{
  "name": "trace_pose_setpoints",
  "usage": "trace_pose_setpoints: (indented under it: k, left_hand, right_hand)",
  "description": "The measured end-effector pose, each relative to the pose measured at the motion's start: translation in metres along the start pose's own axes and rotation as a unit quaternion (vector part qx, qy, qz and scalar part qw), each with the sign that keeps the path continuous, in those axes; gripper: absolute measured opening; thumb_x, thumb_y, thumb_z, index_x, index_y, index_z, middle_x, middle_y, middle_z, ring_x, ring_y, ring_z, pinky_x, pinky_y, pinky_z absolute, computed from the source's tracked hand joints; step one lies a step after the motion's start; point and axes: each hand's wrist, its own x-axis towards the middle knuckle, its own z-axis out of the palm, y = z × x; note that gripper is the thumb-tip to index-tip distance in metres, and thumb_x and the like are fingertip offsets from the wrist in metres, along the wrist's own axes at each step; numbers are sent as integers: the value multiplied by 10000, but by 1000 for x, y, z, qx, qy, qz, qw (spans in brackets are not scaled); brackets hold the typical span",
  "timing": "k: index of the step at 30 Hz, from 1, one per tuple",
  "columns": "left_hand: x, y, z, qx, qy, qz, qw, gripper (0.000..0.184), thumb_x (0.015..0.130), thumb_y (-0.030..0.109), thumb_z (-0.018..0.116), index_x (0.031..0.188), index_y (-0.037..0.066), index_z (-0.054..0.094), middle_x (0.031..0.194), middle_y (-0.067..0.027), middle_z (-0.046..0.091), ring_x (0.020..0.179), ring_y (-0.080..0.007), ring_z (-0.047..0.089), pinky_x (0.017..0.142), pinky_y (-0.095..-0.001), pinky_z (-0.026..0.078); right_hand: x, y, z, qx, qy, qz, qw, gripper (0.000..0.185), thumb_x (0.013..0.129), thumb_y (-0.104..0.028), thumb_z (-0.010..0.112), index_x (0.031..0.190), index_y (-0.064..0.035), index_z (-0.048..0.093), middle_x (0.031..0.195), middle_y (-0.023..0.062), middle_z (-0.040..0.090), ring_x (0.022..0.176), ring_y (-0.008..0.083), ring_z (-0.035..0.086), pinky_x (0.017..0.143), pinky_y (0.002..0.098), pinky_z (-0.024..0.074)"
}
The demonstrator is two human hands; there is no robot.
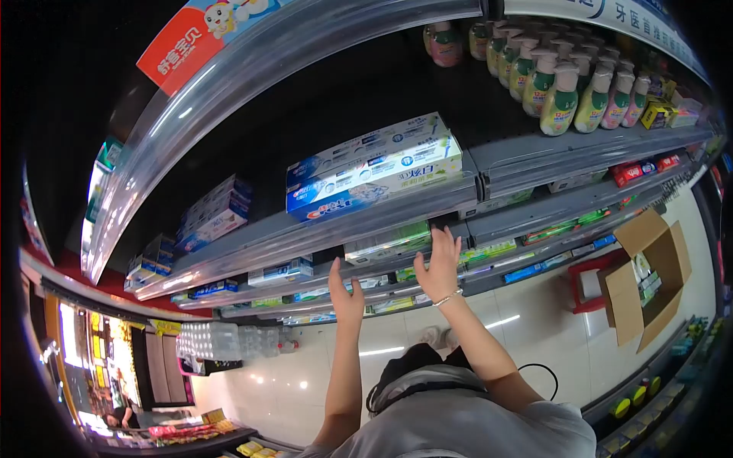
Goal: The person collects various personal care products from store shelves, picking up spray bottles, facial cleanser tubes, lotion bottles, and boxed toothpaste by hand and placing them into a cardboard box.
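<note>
Both of my hands reach toward a lower shelf. Between them lies a row of pale green and white boxes (388,243). My right hand (440,263) is at the right end of that row, fingers apart, with a bracelet on the wrist. Just left of the row, my left hand (345,294) is raised with its thumb and fingers spread, holding nothing. On the shelf above, long blue and white toothpaste boxes (374,183) are stacked near the front edge. Smaller boxes (214,214) stand farther left on that shelf.
Pump bottles (560,99) fill the upper right shelf. An open cardboard box (624,298) with packages inside is at the right, beside a red stool (586,286). Plastic-wrapped bottles (210,341) stand on the floor at left. A person (122,417) is far off at lower left.
</note>
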Motion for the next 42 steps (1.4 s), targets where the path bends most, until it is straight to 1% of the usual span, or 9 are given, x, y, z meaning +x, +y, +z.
trace_pose_setpoints:
  k: [7, 13, 18, 23, 25, 29, 31, 36, 42]
  left_hand:
    - [6, -6, 7, 0, -72, -10, 997, 556, 739, -2, 537, 1248, -3, 314, 1164, -199, 419, 1028, -304, 445, 855, -349, 378]
    - [-11, -19, 7, -285, -12, -79, 955, 588, 740, -33, 506, 1267, 21, 252, 1227, -159, 351, 1082, -230, 398, 848, -315, 368]
    - [-23, 34, -8, -381, -120, -88, 913, 469, 820, 103, 401, 1253, 37, 233, 1223, -141, 365, 1104, -229, 389, 886, -336, 335]
    - [-35, 56, 33, -493, -266, -136, 817, 436, 821, 94, 378, 1233, 15, 257, 1228, -146, 367, 1100, -224, 396, 920, -345, 309]
    - [-35, 81, 43, -454, -315, -136, 822, 431, 815, 77, 377, 1225, -4, 273, 1216, -148, 378, 1099, -216, 396, 927, -339, 304]
    - [-47, 120, 76, -415, -379, -34, 826, 460, 802, -7, 382, 1248, 0, 270, 1250, -164, 337, 1137, -247, 364, 944, -352, 294]
    - [-66, 159, 87, -459, -434, -58, 773, 450, 779, -13, 423, 1218, -12, 324, 1201, -137, 381, 1105, -227, 385, 947, -345, 285]
    - [-136, 227, 125, -359, -505, 206, 757, 438, 729, -8, 462, 1164, -13, 410, 1169, -147, 417, 1113, -267, 368, 961, -353, 255]
    - [-215, 296, 149, -356, -590, 298, 660, 447, 717, 8, 520, 1147, 18, 401, 1157, -160, 369, 1092, -289, 364, 948, -353, 274]
  right_hand:
    - [-6, -8, 18, 85, 51, 38, 994, 530, 722, -87, 520, 1189, 45, 307, 1198, 235, 364, 1173, 395, 296, 998, 499, 143]
    - [-10, -67, -6, 181, 157, -6, 971, 478, 710, 15, 503, 1171, -6, 378, 1271, 232, 318, 1199, 395, 285, 977, 450, 233]
    - [-37, -97, -50, 147, 119, -98, 977, 451, 675, 11, 575, 1104, -75, 463, 1267, 191, 341, 1197, 391, 297, 948, 456, 291]
    - [-82, -85, -94, 37, 171, -49, 983, 500, 644, -2, 602, 1120, -69, 463, 1111, 156, 436, 1027, 345, 427, 886, 433, 349]
    - [-109, -79, -114, 39, 163, 76, 983, 548, 634, -18, 621, 1153, -50, 445, 1087, 144, 436, 1002, 305, 435, 857, 377, 373]
    - [-164, -71, -153, -19, 161, 172, 972, 624, 616, -27, 621, 1203, -78, 418, 1019, 134, 463, 937, 291, 466, 772, 349, 429]
    - [-192, -65, -166, -48, 177, 180, 966, 627, 625, -39, 621, 1214, -87, 410, 1005, 121, 477, 915, 283, 482, 741, 338, 444]
    - [-254, -47, -210, -145, 259, 243, 923, 587, 637, -95, 647, 1190, -141, 457, 893, 123, 497, 784, 277, 512, 671, 338, 448]
    - [-308, -30, -239, -131, 269, 287, 910, 569, 668, -190, 669, 1198, -228, 465, 880, 142, 438, 681, 268, 502, 601, 326, 440]
